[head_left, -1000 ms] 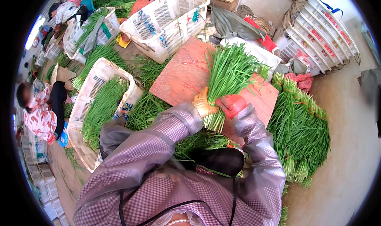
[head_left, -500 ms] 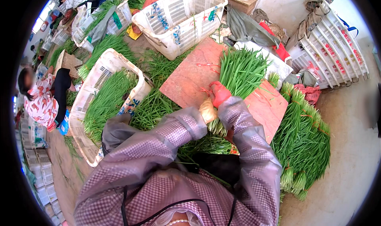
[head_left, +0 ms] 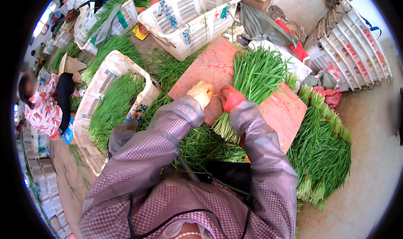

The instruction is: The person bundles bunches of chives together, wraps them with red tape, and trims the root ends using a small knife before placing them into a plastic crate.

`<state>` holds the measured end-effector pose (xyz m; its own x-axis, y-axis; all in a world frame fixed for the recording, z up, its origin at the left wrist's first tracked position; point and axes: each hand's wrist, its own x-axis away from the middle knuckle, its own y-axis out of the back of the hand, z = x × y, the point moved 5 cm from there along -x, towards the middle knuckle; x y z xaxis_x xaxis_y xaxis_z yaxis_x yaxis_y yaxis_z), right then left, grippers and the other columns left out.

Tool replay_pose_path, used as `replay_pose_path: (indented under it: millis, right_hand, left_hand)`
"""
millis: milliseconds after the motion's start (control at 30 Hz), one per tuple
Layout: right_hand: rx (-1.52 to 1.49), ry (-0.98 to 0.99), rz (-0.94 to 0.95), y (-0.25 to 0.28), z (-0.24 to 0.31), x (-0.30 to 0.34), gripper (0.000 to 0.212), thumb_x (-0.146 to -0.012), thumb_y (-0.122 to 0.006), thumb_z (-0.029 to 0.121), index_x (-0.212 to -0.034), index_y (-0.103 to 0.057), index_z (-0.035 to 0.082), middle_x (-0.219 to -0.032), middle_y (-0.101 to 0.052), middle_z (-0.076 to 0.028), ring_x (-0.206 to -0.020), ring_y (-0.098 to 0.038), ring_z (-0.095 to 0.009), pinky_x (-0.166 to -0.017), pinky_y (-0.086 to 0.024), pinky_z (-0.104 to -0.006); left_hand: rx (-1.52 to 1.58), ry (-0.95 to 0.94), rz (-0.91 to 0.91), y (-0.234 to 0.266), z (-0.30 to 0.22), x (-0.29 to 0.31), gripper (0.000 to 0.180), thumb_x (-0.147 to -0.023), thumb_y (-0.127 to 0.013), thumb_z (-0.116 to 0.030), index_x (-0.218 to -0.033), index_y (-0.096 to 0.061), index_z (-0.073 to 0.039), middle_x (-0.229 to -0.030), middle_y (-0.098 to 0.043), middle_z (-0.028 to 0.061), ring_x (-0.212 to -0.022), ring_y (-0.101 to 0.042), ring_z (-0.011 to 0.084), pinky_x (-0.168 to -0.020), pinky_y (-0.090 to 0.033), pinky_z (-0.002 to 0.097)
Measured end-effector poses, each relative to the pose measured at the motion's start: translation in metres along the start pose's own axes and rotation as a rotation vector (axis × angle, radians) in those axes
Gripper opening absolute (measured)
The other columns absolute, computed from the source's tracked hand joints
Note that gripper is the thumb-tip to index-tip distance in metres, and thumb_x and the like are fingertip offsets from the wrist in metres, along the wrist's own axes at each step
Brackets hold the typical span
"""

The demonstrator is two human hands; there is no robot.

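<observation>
A thick bundle of green chives (head_left: 259,73) lies across a reddish board (head_left: 191,77), its pale cut ends toward me. My right hand (head_left: 231,99), in a red glove, is closed against the bundle's left side. To the left, over the board, my left hand (head_left: 201,94), in a pale yellow glove, is closed too. A thin red tie (head_left: 216,95) spans the gap between both hands, its ends hidden in the fingers. More red ties (head_left: 221,66) lie on the board beyond my hands.
Tied chive bundles (head_left: 321,144) are stacked right of the board. A white crate (head_left: 79,127) holding chives stands left; another white crate (head_left: 189,37) is beyond the board. Nested crates (head_left: 350,50) lean at the far right. A person (head_left: 44,100) sits at the far left.
My left hand has moved up and left from below my right hand, out over the board. The red tie now shows between them. The bundle's cut ends have shifted slightly left.
</observation>
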<state>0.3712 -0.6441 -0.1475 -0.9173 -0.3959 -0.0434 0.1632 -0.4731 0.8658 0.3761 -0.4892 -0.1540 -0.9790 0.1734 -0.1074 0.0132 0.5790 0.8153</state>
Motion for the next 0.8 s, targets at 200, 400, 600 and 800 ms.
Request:
replay_pose_path:
  millis: [200,400,600,800]
  right_hand:
    - [-0.026,0.060,-0.135,0.004,-0.004,0.007,0.007,-0.076,-0.066,0.010,-0.076,-0.062,0.005,-0.102,-0.065,-0.013,-0.085,-0.064,-0.035,-0.073,-0.053,-0.0395]
    - [-0.178,0.162,-0.223,0.010,0.008,0.006,0.005,-0.073,-0.063,0.003,-0.071,-0.058,0.003,-0.096,-0.065,-0.016,-0.082,-0.064,-0.036,-0.071,-0.053,-0.0383]
    - [-0.225,0.209,-0.276,0.008,-0.005,0.010,0.007,-0.070,-0.061,0.000,-0.067,-0.055,0.002,-0.094,-0.065,-0.019,-0.079,-0.064,-0.035,-0.068,-0.053,-0.0376]
    - [-0.221,0.188,-0.229,0.008,0.000,0.007,0.007,-0.072,-0.061,0.000,-0.068,-0.056,0.001,-0.096,-0.065,-0.019,-0.078,-0.064,-0.034,-0.068,-0.053,-0.0364]
  left_hand:
    - [0.169,0.142,0.187,-0.001,-0.008,-0.009,0.010,-0.086,-0.062,-0.014,-0.092,-0.066,-0.007,-0.089,-0.066,0.0127,-0.078,-0.063,0.0289,-0.073,-0.050,0.0372]
    - [0.548,0.271,0.251,-0.038,0.033,-0.013,0.007,-0.091,-0.058,-0.007,-0.093,-0.064,-0.004,-0.079,-0.065,0.0051,-0.067,-0.061,0.0155,-0.060,-0.049,0.0272]
    - [0.877,0.487,0.317,-0.026,0.008,-0.005,0.008,-0.091,-0.059,-0.009,-0.095,-0.063,-0.003,-0.083,-0.067,0.0058,-0.067,-0.062,0.0137,-0.060,-0.051,0.0267]
    - [1.091,0.480,0.345,-0.018,0.004,0.001,0.014,-0.091,-0.059,-0.010,-0.100,-0.063,0.000,-0.092,-0.068,0.0093,-0.081,-0.067,0.0179,-0.073,-0.055,0.0306]
